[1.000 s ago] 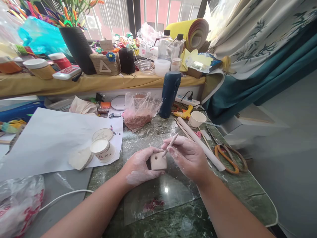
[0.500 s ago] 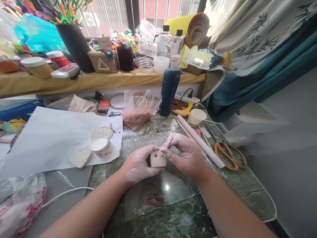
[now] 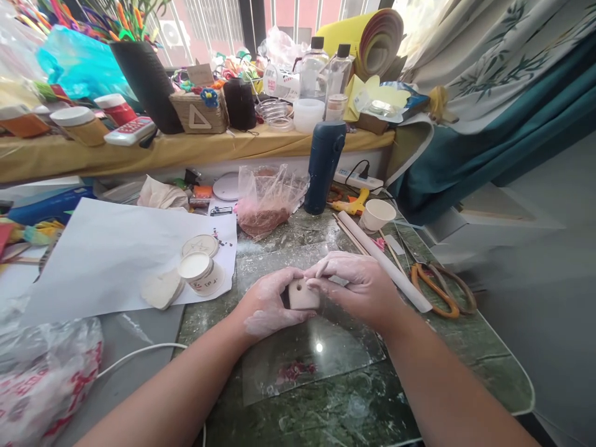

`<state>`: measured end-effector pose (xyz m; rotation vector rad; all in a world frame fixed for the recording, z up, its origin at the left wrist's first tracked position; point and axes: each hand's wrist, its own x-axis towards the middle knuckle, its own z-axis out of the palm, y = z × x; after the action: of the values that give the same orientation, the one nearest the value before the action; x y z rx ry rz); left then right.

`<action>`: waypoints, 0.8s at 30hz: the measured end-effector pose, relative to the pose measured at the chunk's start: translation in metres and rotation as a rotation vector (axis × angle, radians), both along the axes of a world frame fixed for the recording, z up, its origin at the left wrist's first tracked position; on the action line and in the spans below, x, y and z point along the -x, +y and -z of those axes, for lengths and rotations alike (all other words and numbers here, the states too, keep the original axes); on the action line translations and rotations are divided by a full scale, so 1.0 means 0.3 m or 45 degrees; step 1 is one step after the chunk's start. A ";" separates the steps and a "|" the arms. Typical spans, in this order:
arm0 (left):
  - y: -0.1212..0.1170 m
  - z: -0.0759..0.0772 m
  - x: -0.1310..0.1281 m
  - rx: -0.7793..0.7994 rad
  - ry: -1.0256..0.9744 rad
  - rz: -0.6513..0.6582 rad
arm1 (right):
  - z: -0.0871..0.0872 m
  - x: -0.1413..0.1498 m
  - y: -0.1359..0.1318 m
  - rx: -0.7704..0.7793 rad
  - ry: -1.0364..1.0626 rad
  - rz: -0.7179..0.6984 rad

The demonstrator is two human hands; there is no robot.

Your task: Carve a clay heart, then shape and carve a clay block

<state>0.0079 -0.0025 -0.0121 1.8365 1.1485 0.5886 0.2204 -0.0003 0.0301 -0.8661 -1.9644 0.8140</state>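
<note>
My left hand (image 3: 272,302), dusted with white powder, is wrapped round a small pale clay block (image 3: 303,298) with a dark round hole in its upper face. In the fingers of my right hand (image 3: 356,282) is a short pale stick (image 3: 321,268), mostly covered by those fingers. Its lower end points at the block's top right edge, where my fingertips hide whether it touches. Both hands are over a clear sheet (image 3: 265,372) on the green table.
A white rod (image 3: 386,264), scissors (image 3: 435,288) and a paper cup (image 3: 377,216) are on the right. Behind my hands are a bag of brown material (image 3: 265,217) and a blue flask (image 3: 325,167). White paper (image 3: 116,248) carries a cup of white stuff (image 3: 198,273) at left.
My right hand has tipped the stick lower and its fingers have closed further over it, nearer the block. My left hand keeps its hold. The camera view has shifted slightly.
</note>
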 end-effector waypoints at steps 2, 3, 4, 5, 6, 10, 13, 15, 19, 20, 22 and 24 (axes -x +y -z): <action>0.000 -0.003 0.000 0.006 -0.004 0.013 | 0.011 0.021 -0.003 -0.009 0.038 0.109; 0.000 -0.003 0.000 0.004 -0.009 0.016 | 0.015 0.028 -0.005 -0.006 0.044 0.159; 0.000 -0.002 0.000 0.002 -0.012 0.018 | 0.016 0.032 -0.007 0.003 0.034 0.189; 0.000 0.000 0.001 0.000 -0.013 0.015 | 0.014 0.031 -0.009 0.014 0.013 0.188; 0.001 0.002 0.002 -0.003 -0.014 0.011 | 0.010 0.025 -0.009 0.025 -0.011 0.156; 0.002 0.011 0.003 -0.029 -0.026 0.024 | -0.014 -0.015 -0.003 0.031 -0.062 -0.087; 0.002 0.010 0.004 -0.030 0.006 0.014 | -0.016 -0.024 0.005 0.027 -0.046 -0.086; 0.001 0.005 0.005 -0.017 0.016 0.000 | -0.008 -0.014 0.007 0.023 -0.009 -0.033; 0.002 -0.002 0.005 -0.011 0.022 0.002 | 0.011 0.011 0.001 0.011 0.030 0.067; 0.002 -0.003 0.005 -0.010 0.031 0.000 | 0.013 0.013 0.000 0.015 0.023 0.073; 0.003 -0.002 0.004 -0.004 0.031 -0.002 | 0.009 0.008 0.000 0.038 0.000 0.034; 0.003 0.000 0.004 0.001 0.006 0.010 | -0.002 -0.004 0.002 0.062 -0.020 -0.055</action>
<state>0.0068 -0.0018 -0.0122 1.8418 1.1438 0.5790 0.2216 0.0004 0.0307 -0.8637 -1.9905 0.8856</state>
